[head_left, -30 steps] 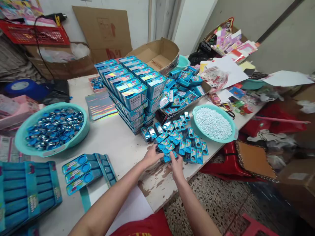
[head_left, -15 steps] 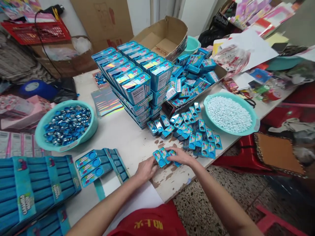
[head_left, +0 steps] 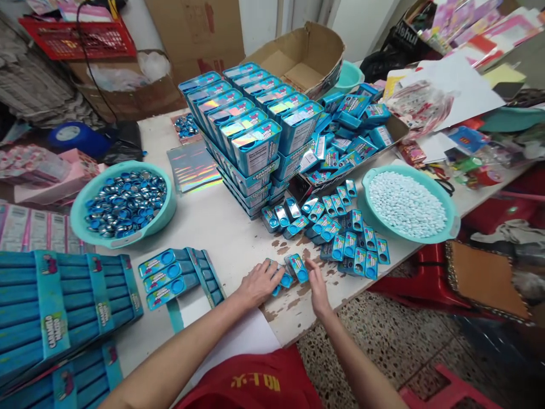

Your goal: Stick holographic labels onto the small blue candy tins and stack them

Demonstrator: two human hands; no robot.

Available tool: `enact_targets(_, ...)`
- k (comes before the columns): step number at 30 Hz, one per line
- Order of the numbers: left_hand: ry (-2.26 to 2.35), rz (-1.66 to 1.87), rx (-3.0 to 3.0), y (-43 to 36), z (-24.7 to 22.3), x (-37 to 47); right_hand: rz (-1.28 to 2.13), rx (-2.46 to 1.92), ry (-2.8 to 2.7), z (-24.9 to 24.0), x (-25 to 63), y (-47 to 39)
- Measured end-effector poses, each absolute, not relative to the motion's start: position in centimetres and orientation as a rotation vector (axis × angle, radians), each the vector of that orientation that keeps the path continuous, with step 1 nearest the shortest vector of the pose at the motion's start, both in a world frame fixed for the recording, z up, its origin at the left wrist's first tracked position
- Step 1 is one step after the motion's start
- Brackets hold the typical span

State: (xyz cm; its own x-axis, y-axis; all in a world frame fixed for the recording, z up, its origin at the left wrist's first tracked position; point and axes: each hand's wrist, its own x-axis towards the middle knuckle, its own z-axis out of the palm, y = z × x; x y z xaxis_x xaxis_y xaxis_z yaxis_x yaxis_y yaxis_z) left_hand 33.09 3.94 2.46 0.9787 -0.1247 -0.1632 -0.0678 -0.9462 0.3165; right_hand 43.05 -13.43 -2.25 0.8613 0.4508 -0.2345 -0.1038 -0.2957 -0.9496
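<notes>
**A narrow tin (head_left: 300, 266) with little to steady it**

From where I stand, the lone tin is on the worn desk (head_left: 200, 224) between the person's two hands, apparently on end, its printed face and round blue spot turned up. The left hand (head_left: 258, 285) is laid over some neighbouring tins (head_left: 286, 279) just beside it; whether that grip clasps them or merely rests, I can't tell. The right hand (head_left: 318, 288) has its grip wide, holding nothing, fingertips so near the lone tin's right side that I can't say if they touch.

Toppling would be my worry. The tin looks slim for its height, so a careless brush of the right fingers could tip it, and a harder shove could upset the cluster of tins (head_left: 349, 245) beyond. Flaked paint might snag a base being slid. The basin of white pellets (head_left: 453, 222) sits close to the edge; a bump could spill it.

The left hand hides how many tins lie beneath it, and its thumb is out of sight. Whether the blue spots are open or covered is hard to make out. The blue trays (head_left: 79, 307) at far left are cut off.
</notes>
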Motion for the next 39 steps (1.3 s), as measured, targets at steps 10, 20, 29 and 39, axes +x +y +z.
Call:
enact_targets(10,-0.383,-0.328,2.765,4.4,4.1,35.0,0.715,-1.736,-0.606,-2.8,44.1,-9.1)
enact_targets(20,-0.246,-0.366,2.810,4.5,2.6,34.3,0.583,-1.576,-0.267,-4.4,38.8,-8.6)
enact_targets(29,-0.234,-0.282,2.844,4.1,3.1,34.2,0.715,-1.518,-0.322,-6.4,39.7,-9.5)
enact_targets(39,0.403,-0.092,2.621,3.8,12.6,27.9,0.454,-1.785,0.004,-1.2,37.4,-11.7)
